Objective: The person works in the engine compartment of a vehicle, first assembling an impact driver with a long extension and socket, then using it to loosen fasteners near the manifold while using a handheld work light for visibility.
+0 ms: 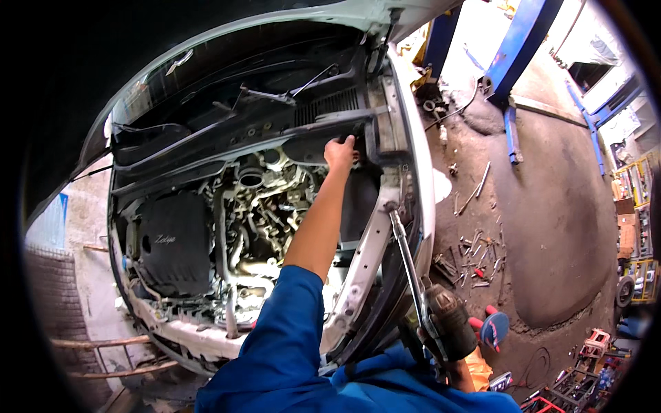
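Two hands: the left hand (341, 153) reaches into the engine bay's far right corner; the right hand (432, 345) is near, outside the car on the right.
Left grip: fingers curled in; cannot tell whether they hold anything.
Right grip: seems wrapped round the power tool (449, 320), which hides most of it.
Power tool: near right, just right of the silver bar (406, 253).
Bar's long axis: near to far, leaning left, its round far end over the fender rail (366, 268); cannot tell if they touch.
Nearer hand: the right; from the left hand, bar and tool lie near and to the right.
Engine (265, 220): left of the left forearm, with a black cover (175, 244) farther left.
Floor: loose tools (478, 255) to the right.
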The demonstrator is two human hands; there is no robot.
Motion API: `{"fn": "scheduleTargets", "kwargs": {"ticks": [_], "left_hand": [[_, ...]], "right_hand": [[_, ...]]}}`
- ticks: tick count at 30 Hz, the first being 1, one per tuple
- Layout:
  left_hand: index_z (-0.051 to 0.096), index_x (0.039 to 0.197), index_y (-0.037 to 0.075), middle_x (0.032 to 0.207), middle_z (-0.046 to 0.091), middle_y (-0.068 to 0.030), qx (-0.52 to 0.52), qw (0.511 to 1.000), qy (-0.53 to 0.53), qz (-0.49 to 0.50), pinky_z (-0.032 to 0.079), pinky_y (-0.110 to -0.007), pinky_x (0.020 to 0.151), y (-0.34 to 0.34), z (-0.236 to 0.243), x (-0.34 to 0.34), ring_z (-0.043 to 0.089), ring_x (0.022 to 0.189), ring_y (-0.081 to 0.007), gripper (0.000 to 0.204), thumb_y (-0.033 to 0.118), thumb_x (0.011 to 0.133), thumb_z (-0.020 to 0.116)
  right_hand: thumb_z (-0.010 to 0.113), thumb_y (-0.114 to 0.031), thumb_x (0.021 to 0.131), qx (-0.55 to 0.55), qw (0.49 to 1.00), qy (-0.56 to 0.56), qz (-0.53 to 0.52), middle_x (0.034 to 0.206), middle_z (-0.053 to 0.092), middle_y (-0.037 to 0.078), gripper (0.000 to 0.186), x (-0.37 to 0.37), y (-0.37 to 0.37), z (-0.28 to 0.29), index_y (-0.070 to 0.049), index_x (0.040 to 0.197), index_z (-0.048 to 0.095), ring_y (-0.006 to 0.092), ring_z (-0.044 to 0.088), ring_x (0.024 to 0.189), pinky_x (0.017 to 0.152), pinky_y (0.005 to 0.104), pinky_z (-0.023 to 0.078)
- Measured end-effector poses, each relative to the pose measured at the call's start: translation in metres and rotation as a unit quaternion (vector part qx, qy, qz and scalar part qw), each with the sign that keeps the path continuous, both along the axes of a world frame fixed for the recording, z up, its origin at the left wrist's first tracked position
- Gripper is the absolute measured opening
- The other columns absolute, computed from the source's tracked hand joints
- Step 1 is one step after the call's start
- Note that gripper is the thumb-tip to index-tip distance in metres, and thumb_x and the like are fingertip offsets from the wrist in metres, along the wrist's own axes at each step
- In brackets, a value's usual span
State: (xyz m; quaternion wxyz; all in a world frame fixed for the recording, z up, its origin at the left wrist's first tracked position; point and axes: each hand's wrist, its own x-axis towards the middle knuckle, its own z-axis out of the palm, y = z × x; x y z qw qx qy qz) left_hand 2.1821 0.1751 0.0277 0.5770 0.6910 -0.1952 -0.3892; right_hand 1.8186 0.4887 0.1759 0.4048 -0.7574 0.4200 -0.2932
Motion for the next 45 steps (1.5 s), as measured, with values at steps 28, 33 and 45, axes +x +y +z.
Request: {"fn": "scheduleTargets", "kwargs": {"ticks": [28,33,45], "left_hand": [[0.045,0.089,0.006,0.057,0.033,0.0054,-0.189,0.749,0.572,0.275,0.023,-0.019,0.040,0.363,0.056,-0.048,0.028,0.047,-0.0050,0.036,0.042,0.096,0.041],[0.044,0.084,0.004,0.055,0.033,0.0036,-0.257,0.616,0.657,0.350,0.025,-0.020,0.038,0.384,0.016,0.017,0.028,0.046,-0.0064,0.041,0.041,0.098,0.034],[0.043,0.089,0.000,0.056,0.032,0.0022,-0.279,0.635,0.647,0.317,0.025,-0.020,0.037,0.392,0.012,0.025,0.030,0.045,-0.0066,0.036,0.034,0.098,0.036]], "right_hand": [[0.066,-0.012,0.074,0.200,0.931,-0.046,0.302,0.096,0.064,0.014,0.041,0.069,-0.022,-0.028,0.003,0.111,0.058,0.0234,0.062,0.086,0.078,0.0319,0.047],[0.067,-0.013,0.072,0.180,0.931,0.012,0.316,0.095,0.063,0.015,0.042,0.082,-0.019,-0.008,0.003,0.110,0.058,0.0244,0.062,0.085,0.077,0.0319,0.047],[0.068,-0.015,0.069,0.223,0.914,0.090,0.327,0.093,0.063,0.017,0.045,0.076,-0.019,-0.006,0.004,0.108,0.059,0.0275,0.062,0.081,0.074,0.0323,0.047]]}}
